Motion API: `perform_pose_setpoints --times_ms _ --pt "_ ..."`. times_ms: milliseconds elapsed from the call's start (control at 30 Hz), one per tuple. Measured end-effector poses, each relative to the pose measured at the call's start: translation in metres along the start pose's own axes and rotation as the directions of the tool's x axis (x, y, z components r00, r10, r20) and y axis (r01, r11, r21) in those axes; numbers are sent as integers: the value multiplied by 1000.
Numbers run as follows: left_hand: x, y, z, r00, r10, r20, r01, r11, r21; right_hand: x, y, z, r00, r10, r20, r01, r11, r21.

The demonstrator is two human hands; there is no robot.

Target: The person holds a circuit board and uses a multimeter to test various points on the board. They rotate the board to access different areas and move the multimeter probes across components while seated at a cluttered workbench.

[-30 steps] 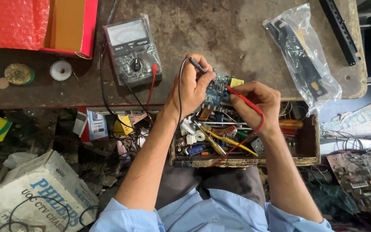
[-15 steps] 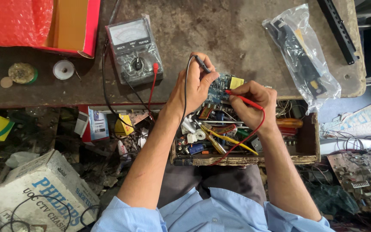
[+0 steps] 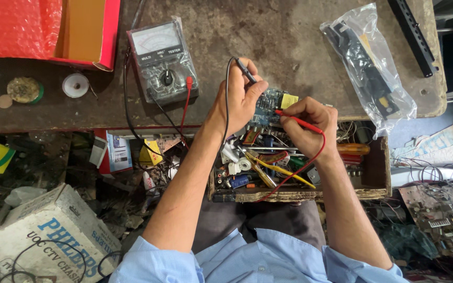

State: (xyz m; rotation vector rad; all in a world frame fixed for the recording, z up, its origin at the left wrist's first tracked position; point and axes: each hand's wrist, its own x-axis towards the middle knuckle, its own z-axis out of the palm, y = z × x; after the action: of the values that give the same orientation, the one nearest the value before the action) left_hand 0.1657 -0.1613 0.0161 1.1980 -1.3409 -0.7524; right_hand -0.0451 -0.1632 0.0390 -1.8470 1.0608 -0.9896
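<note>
Both forearms rise from bottom centre of frame, bare below rolled light-blue sleeves, converging near frame centre. Left hand (image 3: 239, 99) just left of centre, wrist bent, fingers curled closed, thumb up. Right hand (image 3: 308, 126) just right of centre, slightly lower, fingers pinched shut, knuckles toward camera. Hands nearly touching.

Meter (image 3: 162, 60) left of board (image 3: 266, 107); drawer (image 3: 378, 173) perhaps beneath.
</note>
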Motion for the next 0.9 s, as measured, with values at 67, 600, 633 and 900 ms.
perform_pose_setpoints --times_ms 67,600,633,900 --pt "-2 -1 -1 1000 15 3 -15 1000 20 0 1 1 1000 -1 2 1 1000 14" --pt "-4 20 -8 968 246 45 -250 957 147 0 1 0 1000 -21 6 21 1000 9" --pt "-4 21 -8 972 232 32 -234 964 124 1 1 0 1000 -25 12 25 1000 5" --pt "-1 22 -8 988 143 53 -147 984 96 1 2 0 1000 -2 22 2 1000 11"
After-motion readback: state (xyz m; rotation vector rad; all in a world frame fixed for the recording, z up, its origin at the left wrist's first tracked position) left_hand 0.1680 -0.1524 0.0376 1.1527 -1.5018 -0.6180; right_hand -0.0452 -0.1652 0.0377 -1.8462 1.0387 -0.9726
